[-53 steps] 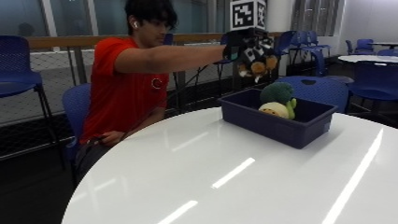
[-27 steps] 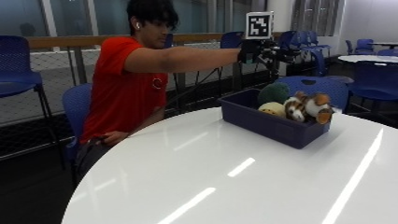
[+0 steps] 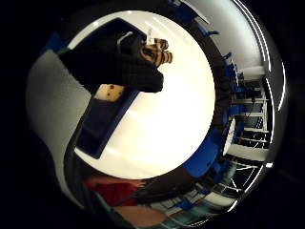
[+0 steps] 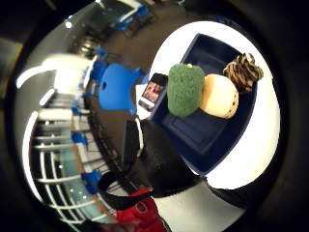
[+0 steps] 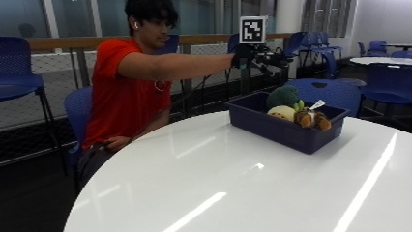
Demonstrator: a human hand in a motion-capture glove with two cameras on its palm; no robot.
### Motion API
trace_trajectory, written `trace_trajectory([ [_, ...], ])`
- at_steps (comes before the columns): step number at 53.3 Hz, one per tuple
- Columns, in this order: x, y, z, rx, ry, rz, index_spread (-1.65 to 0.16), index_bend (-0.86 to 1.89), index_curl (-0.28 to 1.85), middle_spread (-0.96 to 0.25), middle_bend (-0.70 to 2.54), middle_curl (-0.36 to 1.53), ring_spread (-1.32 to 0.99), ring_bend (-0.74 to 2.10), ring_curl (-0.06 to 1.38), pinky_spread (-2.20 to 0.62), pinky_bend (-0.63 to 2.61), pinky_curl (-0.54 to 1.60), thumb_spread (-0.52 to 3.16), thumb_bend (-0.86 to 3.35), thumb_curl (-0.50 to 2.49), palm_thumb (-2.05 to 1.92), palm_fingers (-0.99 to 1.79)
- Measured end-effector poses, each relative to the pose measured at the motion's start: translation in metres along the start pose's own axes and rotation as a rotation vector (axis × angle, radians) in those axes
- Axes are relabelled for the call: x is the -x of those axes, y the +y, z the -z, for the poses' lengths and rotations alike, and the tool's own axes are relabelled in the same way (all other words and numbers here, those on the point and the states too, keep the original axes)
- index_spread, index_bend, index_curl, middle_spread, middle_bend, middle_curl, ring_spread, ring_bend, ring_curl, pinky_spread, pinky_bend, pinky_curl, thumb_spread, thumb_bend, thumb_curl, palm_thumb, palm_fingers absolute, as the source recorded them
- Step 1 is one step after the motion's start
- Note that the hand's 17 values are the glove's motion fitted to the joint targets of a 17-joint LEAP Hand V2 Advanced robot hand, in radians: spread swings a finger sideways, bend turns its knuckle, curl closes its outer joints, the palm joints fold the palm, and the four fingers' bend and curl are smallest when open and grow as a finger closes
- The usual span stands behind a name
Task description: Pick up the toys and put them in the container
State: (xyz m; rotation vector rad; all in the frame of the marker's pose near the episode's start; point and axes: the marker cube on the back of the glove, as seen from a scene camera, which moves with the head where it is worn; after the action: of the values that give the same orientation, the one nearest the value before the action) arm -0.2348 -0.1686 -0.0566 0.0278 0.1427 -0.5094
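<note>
A dark blue container (image 5: 277,130) stands on the white round table (image 5: 225,188) at its far side. Three plush toys lie in it: a green one (image 5: 282,95), a cream round one (image 5: 281,113) and a brown striped one (image 5: 313,119). My gloved right hand (image 5: 256,55) hangs in the air above the container's near-left end, fingers relaxed and holding nothing. In the thumb side palm view the green toy (image 4: 185,89), cream toy (image 4: 219,95) and striped toy (image 4: 244,71) crowd one end of the container (image 4: 212,145). In the little finger side palm view, glove fingers (image 3: 114,67) hide part of the container (image 3: 102,126).
Blue chairs (image 5: 325,92) stand just behind the container and more fill the room behind. A small dark flat object (image 4: 152,92) lies on the table beside the container's far side. The other, bare hand rests low at the person's lap (image 5: 116,142).
One second ago my hand held the striped toy above the container. The toy has dropped in beside the cream one, and my empty hand has drawn back a little toward the person.
</note>
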Motion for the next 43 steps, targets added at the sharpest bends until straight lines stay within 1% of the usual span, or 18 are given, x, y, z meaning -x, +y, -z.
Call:
trace_trajectory([
  [5,-0.012,0.022,-0.013,-0.007,0.068,-0.047,-0.36,0.16,0.37,-0.04,0.12,0.21,0.05,0.27,0.31,0.03,1.33,0.37,1.11,-0.08,0.27,-0.1,-0.13],
  [10,-0.038,0.054,-0.035,0.014,0.089,-0.202,-0.35,0.16,0.37,-0.04,0.13,0.21,0.06,0.25,0.31,0.04,1.3,0.36,1.12,-0.07,0.25,-0.09,-0.13],
  [12,-0.046,0.069,-0.045,0.028,0.067,-0.241,-0.35,0.16,0.36,-0.04,0.13,0.21,0.05,0.25,0.31,0.04,1.3,0.35,1.12,-0.07,0.24,-0.09,-0.13],
  [21,-0.086,0.133,-0.091,0.084,0.015,-0.326,-0.33,0.14,0.34,-0.04,0.13,0.21,0.06,0.2,0.31,0.06,1.27,0.34,1.13,-0.08,0.21,-0.11,-0.16],
  [30,-0.114,0.172,-0.117,0.13,-0.034,-0.361,-0.32,0.14,0.32,-0.03,0.13,0.21,0.06,0.19,0.3,0.06,1.25,0.34,1.13,-0.08,0.19,-0.11,-0.15],
  [43,-0.138,0.214,-0.136,0.108,-0.103,-0.387,-0.32,0.15,0.3,-0.03,0.13,0.2,0.07,0.18,0.29,0.07,1.24,0.33,1.13,-0.08,0.17,-0.11,-0.15],
])
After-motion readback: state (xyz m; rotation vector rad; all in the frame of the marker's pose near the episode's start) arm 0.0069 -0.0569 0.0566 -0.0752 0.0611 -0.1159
